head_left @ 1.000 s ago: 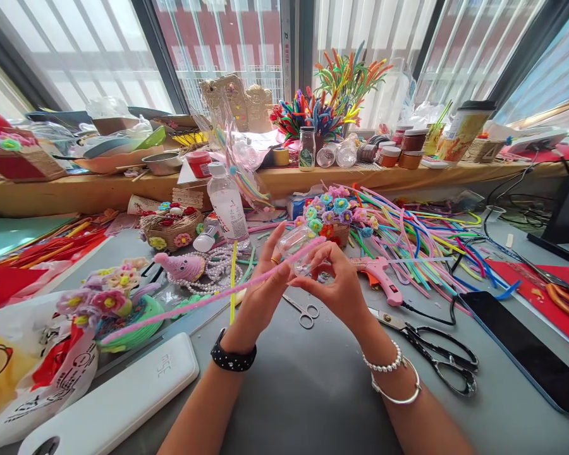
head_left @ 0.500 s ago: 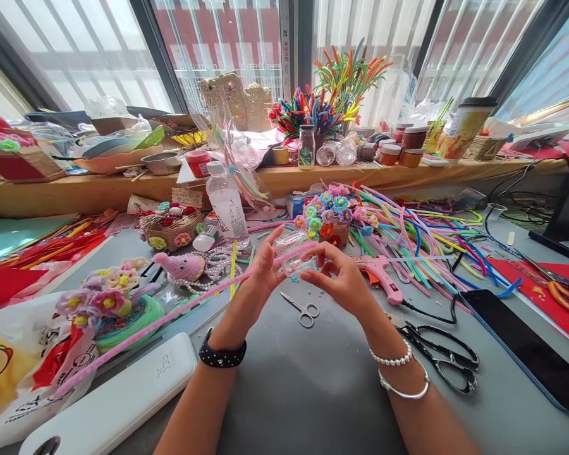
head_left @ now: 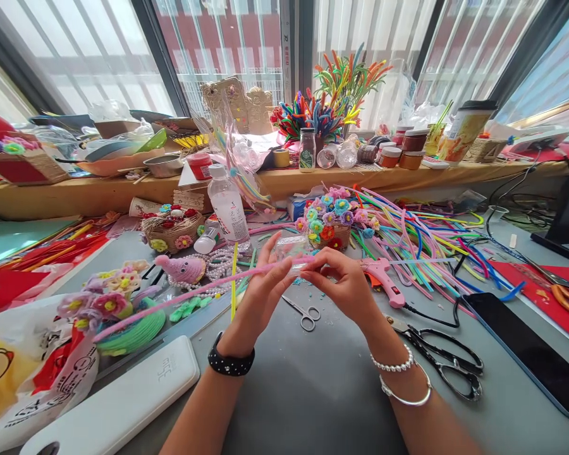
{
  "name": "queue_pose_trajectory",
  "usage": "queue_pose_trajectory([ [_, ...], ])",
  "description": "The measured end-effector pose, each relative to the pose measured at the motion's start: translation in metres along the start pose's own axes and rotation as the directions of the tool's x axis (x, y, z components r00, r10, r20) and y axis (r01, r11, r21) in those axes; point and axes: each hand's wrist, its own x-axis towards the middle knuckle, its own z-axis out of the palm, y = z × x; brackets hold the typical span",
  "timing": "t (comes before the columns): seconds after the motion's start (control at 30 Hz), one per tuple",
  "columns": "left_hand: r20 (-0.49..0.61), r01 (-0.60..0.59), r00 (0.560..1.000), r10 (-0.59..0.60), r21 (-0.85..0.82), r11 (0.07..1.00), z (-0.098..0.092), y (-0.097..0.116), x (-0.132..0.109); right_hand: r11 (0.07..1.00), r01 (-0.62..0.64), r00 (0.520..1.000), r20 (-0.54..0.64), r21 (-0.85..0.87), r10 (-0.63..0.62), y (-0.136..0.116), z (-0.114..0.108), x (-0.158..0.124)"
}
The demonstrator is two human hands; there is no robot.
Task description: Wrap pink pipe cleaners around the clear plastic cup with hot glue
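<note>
Left hand (head_left: 265, 287): was raised over the grey table (head_left: 313, 392); pinched the pink pipe cleaner (head_left: 194, 297) between thumb and forefinger, other fingers lifted and slightly spread; wore a black dotted watch band (head_left: 231, 363) at the wrist.
Right hand (head_left: 341, 284): was held just beside the left; kept the fingers curled together, tips pressed on the near end of the pink pipe cleaner; wore a bead bracelet and a silver bangle (head_left: 405, 398) at the wrist.
Pink pipe cleaner: ran from the fingertips down and to the left, in the air, ending above the green coiled piece (head_left: 133, 335).
Clear jar (head_left: 291, 248): sat between the two sets of fingertips, against the stem; seemed held by both hands, though the grip was partly hidden.
Small scissors (head_left: 306, 314): lay flat on the table just below the hands.
Black scissors (head_left: 450, 363): lay to the right of the right wrist, near the dark phone (head_left: 526, 351).
Pink glue gun (head_left: 382, 278): lay just right of the right hand, cord trailing off to the right.
Flower basket (head_left: 329, 221): stood behind the hands, beside the loose heap of coloured stems (head_left: 422, 234).
Water bottle (head_left: 227, 205): stood upright behind the left hand.
White power bank (head_left: 118, 398): lay at the near left, well apart from the hands.
</note>
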Motion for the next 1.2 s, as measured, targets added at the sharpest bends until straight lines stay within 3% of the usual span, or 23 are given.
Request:
queue_pose_trajectory([
  [0.5, 0.018, 0.013, 1.0, -0.013, -0.022, 1.0, 0.0012, 0.0009, 0.0005, 0.999, 0.042, 0.998, 0.057, -0.035, -0.04, 0.0002, 0.0016, -0.0009],
  [0.73, 0.005, 0.017, 1.0, -0.017, -0.019, 1.0, 0.0019, 0.0026, 0.0002, 0.999, -0.021, 0.996, 0.091, -0.035, 0.025, -0.0007, 0.0009, 0.0003],
  [1.2, 0.012, 0.004, 1.0, -0.004, -0.037, 0.999, 0.0023, 0.0025, 0.0009, 0.961, -0.165, 0.985, 0.084, 0.221, 0.15, -0.005, -0.0054, 0.0006],
])
